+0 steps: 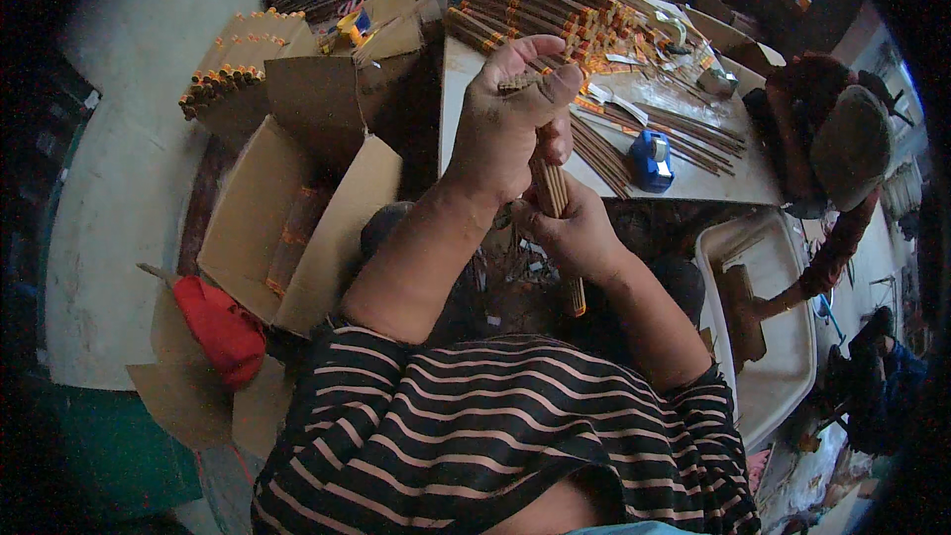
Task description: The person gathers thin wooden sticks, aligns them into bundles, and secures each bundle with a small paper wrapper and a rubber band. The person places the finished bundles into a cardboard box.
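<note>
Curling high around the stick bundle, the left hand seemingly steadies it while the right hand grips it lower.

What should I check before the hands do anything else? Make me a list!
1. Right hand closed around the thin brown sticks: ok.
2. Left hand gripping firmly too: cannot tell; it is by the upper end, but its hold is partly hidden.
3. Top ends of the sticks all level: cannot tell; fingers are in the way.
4. Blue tape dispenser on the table: ok, at the near edge.
5. White table tidy: not ok; loose sticks and scraps lie about.
6. Cardboard box on the left open: ok, its flaps are spread.
</note>
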Motion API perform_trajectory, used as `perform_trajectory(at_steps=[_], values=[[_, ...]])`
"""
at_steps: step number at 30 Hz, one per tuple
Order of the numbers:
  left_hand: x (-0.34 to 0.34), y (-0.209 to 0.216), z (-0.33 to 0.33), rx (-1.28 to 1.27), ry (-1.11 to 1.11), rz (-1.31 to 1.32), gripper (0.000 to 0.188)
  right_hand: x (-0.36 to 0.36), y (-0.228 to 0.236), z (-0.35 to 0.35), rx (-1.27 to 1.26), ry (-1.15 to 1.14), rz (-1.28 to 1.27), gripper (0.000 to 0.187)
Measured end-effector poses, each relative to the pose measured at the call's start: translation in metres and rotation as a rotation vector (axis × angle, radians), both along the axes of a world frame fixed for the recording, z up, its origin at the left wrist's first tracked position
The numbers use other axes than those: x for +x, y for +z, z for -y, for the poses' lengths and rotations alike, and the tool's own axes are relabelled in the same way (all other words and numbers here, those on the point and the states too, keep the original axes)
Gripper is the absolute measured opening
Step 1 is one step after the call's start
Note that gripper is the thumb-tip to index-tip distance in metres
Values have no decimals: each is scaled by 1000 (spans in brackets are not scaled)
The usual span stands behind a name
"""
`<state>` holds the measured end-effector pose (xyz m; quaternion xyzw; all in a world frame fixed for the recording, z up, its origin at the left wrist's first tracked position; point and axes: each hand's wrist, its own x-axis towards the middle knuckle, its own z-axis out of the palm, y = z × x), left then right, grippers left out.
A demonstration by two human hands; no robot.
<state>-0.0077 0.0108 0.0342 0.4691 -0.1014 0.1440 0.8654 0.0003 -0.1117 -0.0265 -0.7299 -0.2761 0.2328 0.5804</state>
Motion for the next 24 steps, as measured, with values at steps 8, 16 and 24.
perform_trajectory(at_steps=[8,16,24], values=[[-4,-40,32,207,345,-20,52,13,-34,-1,-26,-114,264,38],[-11,-21,35,201,241,-167,22,5,-27,2,212,-8,183,61],[-21,7,36,711,470,186,25,7,-6,19,250,112,220,63]])
